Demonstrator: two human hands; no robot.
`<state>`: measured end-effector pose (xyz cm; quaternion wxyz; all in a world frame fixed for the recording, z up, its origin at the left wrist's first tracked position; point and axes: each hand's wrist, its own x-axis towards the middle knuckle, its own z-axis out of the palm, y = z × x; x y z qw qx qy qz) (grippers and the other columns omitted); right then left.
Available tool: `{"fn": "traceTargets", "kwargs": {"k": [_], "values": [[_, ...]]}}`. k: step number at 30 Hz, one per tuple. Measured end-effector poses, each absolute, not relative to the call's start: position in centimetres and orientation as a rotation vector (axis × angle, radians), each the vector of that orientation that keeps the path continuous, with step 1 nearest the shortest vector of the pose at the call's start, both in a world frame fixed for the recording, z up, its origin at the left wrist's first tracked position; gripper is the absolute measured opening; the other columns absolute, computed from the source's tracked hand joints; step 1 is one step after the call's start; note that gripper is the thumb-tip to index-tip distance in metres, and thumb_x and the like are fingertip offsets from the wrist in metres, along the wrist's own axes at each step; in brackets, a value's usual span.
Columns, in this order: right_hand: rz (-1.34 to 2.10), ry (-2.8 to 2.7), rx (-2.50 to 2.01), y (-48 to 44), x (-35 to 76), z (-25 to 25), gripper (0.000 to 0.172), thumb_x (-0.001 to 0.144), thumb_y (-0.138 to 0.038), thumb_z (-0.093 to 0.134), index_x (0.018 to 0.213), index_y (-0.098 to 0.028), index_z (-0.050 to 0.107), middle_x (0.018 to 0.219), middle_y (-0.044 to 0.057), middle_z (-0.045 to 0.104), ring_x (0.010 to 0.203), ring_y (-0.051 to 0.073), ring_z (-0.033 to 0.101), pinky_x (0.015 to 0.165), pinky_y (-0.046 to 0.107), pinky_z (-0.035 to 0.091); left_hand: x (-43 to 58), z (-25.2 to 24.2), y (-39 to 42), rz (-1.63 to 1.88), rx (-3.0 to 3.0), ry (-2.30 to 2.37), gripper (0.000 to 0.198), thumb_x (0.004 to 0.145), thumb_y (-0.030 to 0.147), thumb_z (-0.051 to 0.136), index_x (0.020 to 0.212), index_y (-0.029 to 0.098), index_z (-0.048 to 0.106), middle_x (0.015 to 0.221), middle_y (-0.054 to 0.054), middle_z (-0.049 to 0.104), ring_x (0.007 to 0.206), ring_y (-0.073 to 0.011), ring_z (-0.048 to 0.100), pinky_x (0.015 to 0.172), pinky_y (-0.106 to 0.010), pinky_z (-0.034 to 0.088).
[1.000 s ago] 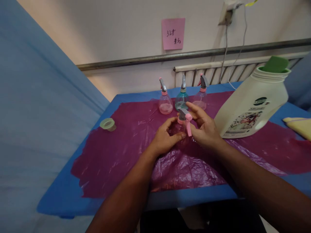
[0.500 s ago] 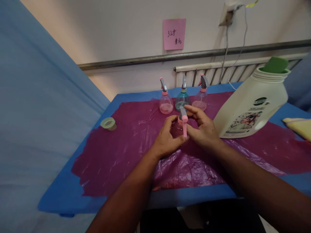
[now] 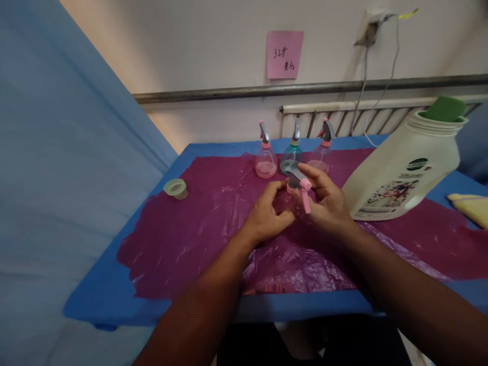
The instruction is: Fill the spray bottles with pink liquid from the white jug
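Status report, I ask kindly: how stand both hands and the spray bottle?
Left hand around spray bottle; right hand at its head. Pale jug close by right hand; three more bottles just behind.

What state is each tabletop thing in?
Front bottle: spray head on, between left hand and right hand
Left back bottle: partly filled
Teal bottle: partly filled
Right back bottle: partly filled
Jug: uncapped, green piece inside
Pale cup: contents unclear
Purple sheet: wrinkled
Yellow cloth: seems folded
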<state>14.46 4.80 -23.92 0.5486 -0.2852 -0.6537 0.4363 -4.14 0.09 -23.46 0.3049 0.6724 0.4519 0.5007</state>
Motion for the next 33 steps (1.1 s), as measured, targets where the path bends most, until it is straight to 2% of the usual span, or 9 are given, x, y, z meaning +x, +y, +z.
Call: {"fn": "traceTargets", "kwargs": {"k": [4,9,15,17,19,23,27,30,33], "values": [[1.026,-1.527,-0.620,4.6,14.2,-23.2,0.065,0.099,-0.047,0.089,0.158,-0.033,0.067,0.141,0.012,0.084,0.131,0.032,0.081,0.113,0.055,0.068,-4.1,-23.5,0.0,1.304,1.751,1.189,0.052,0.098,0.032,0.078,0.148,0.023,0.065,0.150,-0.013,0.077,0.137,-0.0332,0.074,0.122,-0.049,0.057],[0.950,-1.432,-0.608,5.0,14.0,-21.9,0.059,0.096,-0.046,0.091,0.150,-0.035,0.071,0.133,0.008,0.085,0.127,0.031,0.082,0.116,0.059,0.067,-4.4,-24.1,0.2,1.278,1.834,1.204,0.062,0.091,0.023,0.076,0.152,0.025,0.063,0.157,-0.012,0.073,0.144,-0.0351,0.070,0.130,-0.054,0.053],[0.534,-1.241,-0.488,3.6,15.2,-14.2,0.026,0.096,-0.049,0.093,0.117,-0.036,0.085,0.120,0.006,0.081,0.117,0.033,0.081,0.105,0.060,0.070,-4.5,-24.4,0.1,1.292,1.850,1.217,0.058,0.092,0.020,0.072,0.149,0.025,0.064,0.155,-0.011,0.072,0.145,-0.0330,0.069,0.131,-0.054,0.053],[0.444,-1.289,-0.496,2.1,15.3,-11.5,0.017,0.100,-0.046,0.090,0.116,-0.040,0.087,0.125,0.005,0.079,0.124,0.037,0.079,0.108,0.064,0.067,-4.6,-24.6,0.2,1.305,1.856,1.179,0.058,0.091,0.021,0.071,0.149,0.023,0.064,0.154,-0.012,0.072,0.145,-0.0335,0.068,0.127,-0.053,0.057],[0.457,-1.410,-0.512,0.8,14.5,-10.0,0.017,0.103,-0.043,0.086,0.120,-0.041,0.086,0.127,0.005,0.079,0.128,0.039,0.077,0.107,0.064,0.066,-4.3,-24.9,0.3,1.289,1.872,1.143,0.060,0.091,0.023,0.073,0.150,0.023,0.063,0.155,-0.014,0.070,0.145,-0.0358,0.068,0.123,-0.054,0.060],[0.540,-1.835,-0.374,-0.2,9.5,-11.8,0.033,0.100,-0.026,0.079,0.131,-0.036,0.078,0.120,0.005,0.077,0.107,0.029,0.076,0.093,0.052,0.068,-2.8,-25.6,0.6,1.370,1.790,1.219,0.060,0.091,0.024,0.084,0.149,0.027,0.068,0.145,-0.012,0.074,0.139,-0.0411,0.071,0.119,-0.060,0.062],[0.528,-2.313,-0.162,-0.8,1.5,-15.9,0.024,0.095,-0.008,0.073,0.110,-0.026,0.075,0.116,0.008,0.075,0.109,0.027,0.069,0.100,0.046,0.060,-2.3,-25.9,0.7,1.413,1.757,1.256,0.065,0.089,0.022,0.090,0.149,0.036,0.068,0.142,-0.007,0.075,0.142,-0.0432,0.070,0.124,-0.065,0.058],[0.545,-2.576,-0.223,-2.0,-3.9,-17.7,0.015,0.102,-0.010,0.070,0.109,-0.023,0.075,0.119,0.009,0.075,0.111,0.026,0.066,0.100,0.041,0.055,-3.4,-25.7,0.5,1.328,1.825,1.205,0.075,0.084,0.029,0.097,0.152,0.034,0.066,0.153,-0.009,0.071,0.146,-0.0425,0.068,0.130,-0.062,0.055],[0.507,-2.810,-0.131,-3.0,-7.6,-18.3,0.013,0.101,-0.015,0.077,0.113,-0.020,0.078,0.120,0.010,0.076,0.106,0.025,0.066,0.091,0.037,0.052,-4.5,-25.4,0.5,1.250,1.929,1.189,0.085,0.084,0.038,0.097,0.160,0.028,0.060,0.163,-0.015,0.063,0.154,-0.0413,0.063,0.136,-0.061,0.049]]}}
